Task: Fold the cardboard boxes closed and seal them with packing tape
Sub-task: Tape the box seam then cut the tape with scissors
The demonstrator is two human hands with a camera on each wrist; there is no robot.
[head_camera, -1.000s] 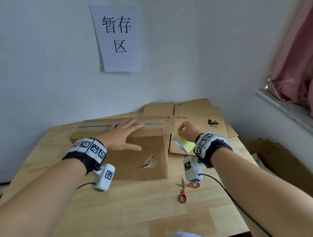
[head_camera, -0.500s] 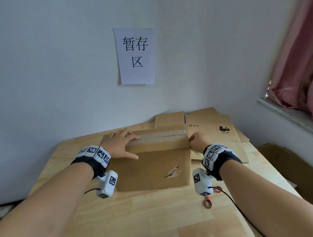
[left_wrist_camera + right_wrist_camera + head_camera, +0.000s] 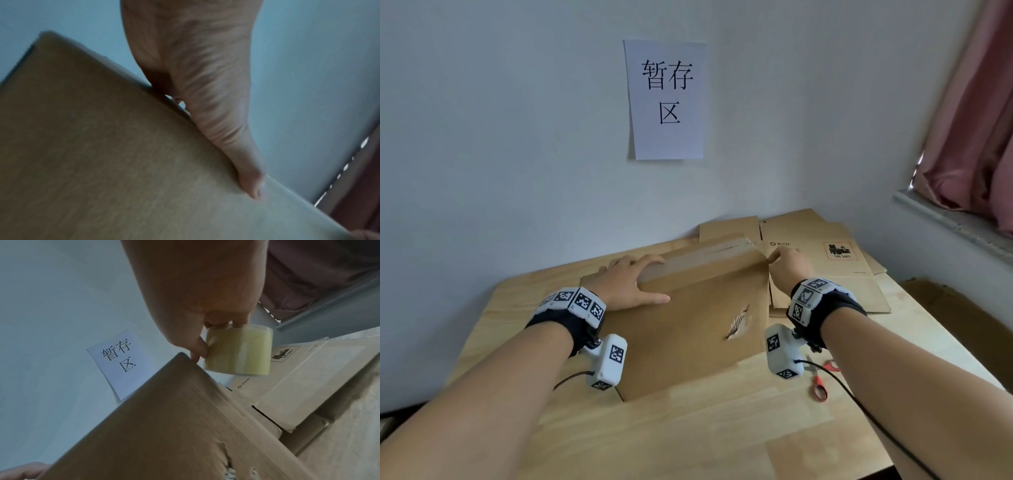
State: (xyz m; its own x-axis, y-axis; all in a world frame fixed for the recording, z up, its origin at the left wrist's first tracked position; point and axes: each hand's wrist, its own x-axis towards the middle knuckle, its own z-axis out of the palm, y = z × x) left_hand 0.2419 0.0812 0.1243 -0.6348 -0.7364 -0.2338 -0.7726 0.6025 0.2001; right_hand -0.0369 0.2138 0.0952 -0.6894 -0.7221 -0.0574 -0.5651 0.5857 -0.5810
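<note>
The box was positioned at the centre of the table, with a torn hole on its near face toward 4 o'clock. A strip of tape was seen along the top seam. The left hand was laid on the upper left part of the box, fingers straight over the top edge and thumb extended along the near face; this grip was open and nothing was held. The right hand was placed at the upper right corner of the box, at 1 o'clock. In the right wrist view, its fingers were curled round a tape roll, and a fingertip was touching the box corner; this grip was closed on the roll. Flattened cartons were stacked at 2 o'clock, just beside the box. Scissors with red handles were lying on the table at 4 o'clock, near the right wrist. A paper sign was fixed to the wall at 12 o'clock.
</note>
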